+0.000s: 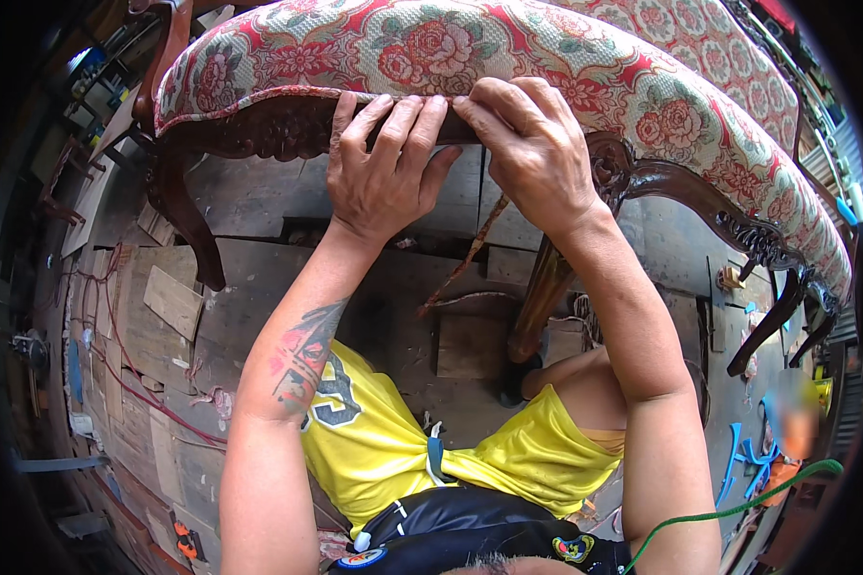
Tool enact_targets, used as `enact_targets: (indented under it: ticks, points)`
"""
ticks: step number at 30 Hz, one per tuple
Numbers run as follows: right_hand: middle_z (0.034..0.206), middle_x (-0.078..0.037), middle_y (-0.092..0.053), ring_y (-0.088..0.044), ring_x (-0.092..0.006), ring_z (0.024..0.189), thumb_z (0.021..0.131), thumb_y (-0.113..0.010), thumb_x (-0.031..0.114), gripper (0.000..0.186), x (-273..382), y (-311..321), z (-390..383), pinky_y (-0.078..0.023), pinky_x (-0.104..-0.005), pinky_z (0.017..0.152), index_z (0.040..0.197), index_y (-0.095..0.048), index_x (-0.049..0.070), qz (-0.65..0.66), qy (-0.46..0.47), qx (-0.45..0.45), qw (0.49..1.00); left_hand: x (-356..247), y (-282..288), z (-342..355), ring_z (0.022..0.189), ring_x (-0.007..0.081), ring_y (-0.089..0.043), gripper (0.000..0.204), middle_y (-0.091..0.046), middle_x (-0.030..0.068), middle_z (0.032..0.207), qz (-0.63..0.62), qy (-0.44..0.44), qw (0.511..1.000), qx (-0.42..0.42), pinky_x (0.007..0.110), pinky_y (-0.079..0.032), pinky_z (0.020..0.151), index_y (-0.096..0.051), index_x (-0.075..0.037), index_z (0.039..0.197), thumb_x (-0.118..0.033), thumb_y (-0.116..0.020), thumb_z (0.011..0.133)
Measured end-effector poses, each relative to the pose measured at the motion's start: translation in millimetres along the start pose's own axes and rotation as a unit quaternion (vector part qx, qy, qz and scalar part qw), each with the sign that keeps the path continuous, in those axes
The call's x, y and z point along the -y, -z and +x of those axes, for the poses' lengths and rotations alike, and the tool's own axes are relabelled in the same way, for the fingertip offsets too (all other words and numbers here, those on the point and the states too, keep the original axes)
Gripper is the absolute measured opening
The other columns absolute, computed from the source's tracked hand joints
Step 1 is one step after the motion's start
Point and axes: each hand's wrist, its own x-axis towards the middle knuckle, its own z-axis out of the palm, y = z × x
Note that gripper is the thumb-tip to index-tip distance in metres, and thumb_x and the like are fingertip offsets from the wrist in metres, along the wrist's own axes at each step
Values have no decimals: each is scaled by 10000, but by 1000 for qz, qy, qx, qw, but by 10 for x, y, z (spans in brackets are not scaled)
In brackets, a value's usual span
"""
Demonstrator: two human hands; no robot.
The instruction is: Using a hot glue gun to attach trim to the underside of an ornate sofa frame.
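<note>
A carved dark-wood sofa (249, 137) with floral upholstery fabric (431, 53) in red, cream and green stretches across the upper part of the head view. Narrow patterned trim (249, 97) runs along the seam where the fabric meets the wood. My left hand (384, 172) lies with its fingers stretched over this seam, fingertips pressing on the trim. Close beside it, my right hand (542, 153) has its fingers curled and pinched on the trim at the same edge. From below the right hand a loose tail of the trim (465, 257) dangles toward the floor.
Curved wooden legs (190, 225) stand at the left, with another leg (767, 326) at the right. Wooden boards (174, 302) and a red cord (105, 331) lie on the floor at left. Blue strips (753, 455) and a green cord (738, 515) are at lower right.
</note>
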Motion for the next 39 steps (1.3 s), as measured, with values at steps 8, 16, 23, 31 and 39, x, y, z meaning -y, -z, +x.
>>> enact_targets:
  ticks: [8,16,23,31,39]
  points:
    - [1157,-51,-667,-642,-253,1084,815,-715,125,341,10,-2,-7,-538,-421,963,1146,-775,64,-23,-4,1,1000,5,-18,-4,1258,261,-544,475,-616,17,1316,7,-9,1000,-7,519,-432,1205,-703,-224,1403,-428,-763,978]
    - [1185,-42,-671,-642,-258,1106,815,-713,117,375,9,1,-15,-542,-428,971,1182,-779,84,-25,-9,4,1000,25,0,4,1278,267,-543,486,-612,34,1301,-1,-16,1000,-10,520,-433,1205,-695,-223,1424,-442,-745,993]
    - [1180,-38,-673,-642,-258,1106,811,-716,107,372,20,13,-10,-544,-430,968,1177,-782,88,-23,-16,4,1000,34,-1,-3,1260,285,-559,490,-615,46,1289,-7,-12,1000,-3,523,-438,1200,-694,-227,1433,-448,-739,999]
    - [1167,-72,-700,-671,-297,1077,719,-725,-33,485,34,18,-16,-555,-442,959,1182,-797,95,0,-33,0,999,21,-6,-15,1261,283,-560,483,-631,44,1298,0,-16,1000,-7,523,-438,1201,-694,-227,1439,-437,-731,1006]
    - [1209,-61,-672,-640,-285,1113,766,-723,53,447,18,-5,-14,-546,-447,959,1208,-775,87,-10,-15,5,1000,46,-13,-20,1258,258,-563,466,-646,27,1294,11,-17,1000,-16,522,-435,1209,-711,-232,1422,-450,-707,1010]
